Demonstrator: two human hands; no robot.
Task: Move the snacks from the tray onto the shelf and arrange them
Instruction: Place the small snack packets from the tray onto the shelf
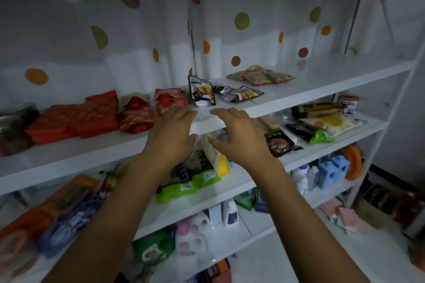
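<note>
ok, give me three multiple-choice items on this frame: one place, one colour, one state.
1. Where is the upright dark packet? A on the floor; B on the white shelf; C in a tray.
2. Colour of the snack packs left of it? A blue; B white; C red.
3. The left hand and right hand? A both open, empty; B both gripping packs; C one pinching a pack.
B: it stands on the shelf board. C: they read red. A: fingers spread, nothing held.
</note>
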